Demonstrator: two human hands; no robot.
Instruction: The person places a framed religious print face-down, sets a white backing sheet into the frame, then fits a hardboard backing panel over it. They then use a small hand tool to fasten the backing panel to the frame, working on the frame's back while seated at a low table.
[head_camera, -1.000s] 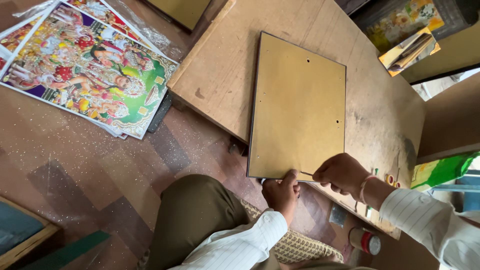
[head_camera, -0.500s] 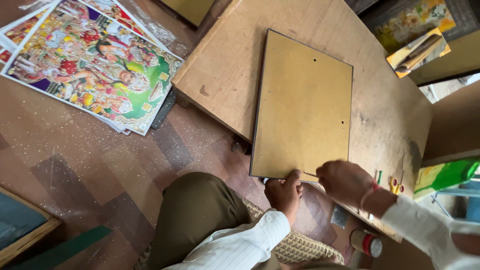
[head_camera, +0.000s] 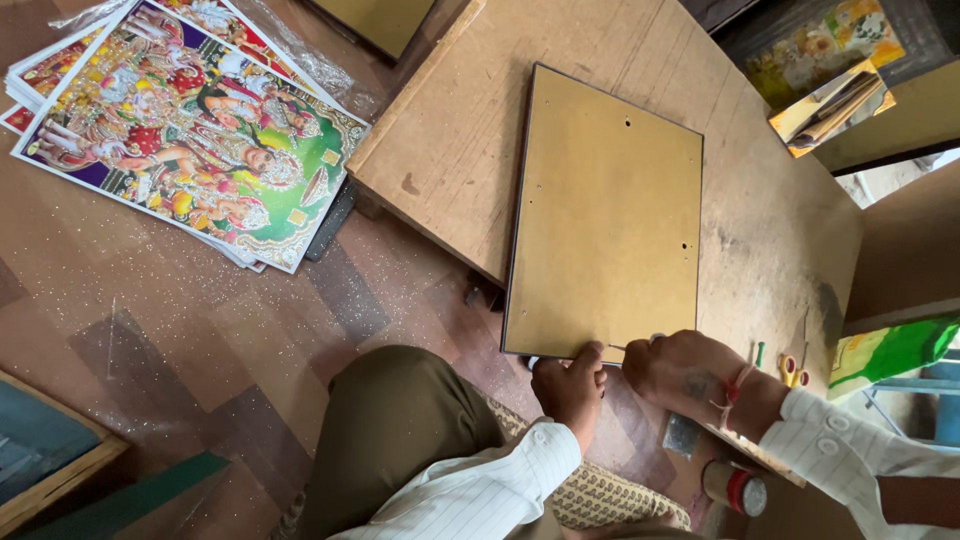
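Open bench (head_camera: 440, 150) surface left of the backing board (head_camera: 605, 215) and beyond its far edge: room to pass there. Near edge crowded by both hands, left hand (head_camera: 570, 385) and right hand (head_camera: 690, 375) close together at the board's corner. Right of the board, a bare worn strip, then small tools (head_camera: 790, 368) near the bench edge. Below, knee (head_camera: 400, 420) just under the overhanging board; prints (head_camera: 190, 130) stacked on the floor, well apart.

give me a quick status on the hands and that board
Left hand pinching near edge of backing board. Right hand holding thin tool at same edge. Board flat on wooden table, nothing blocking.
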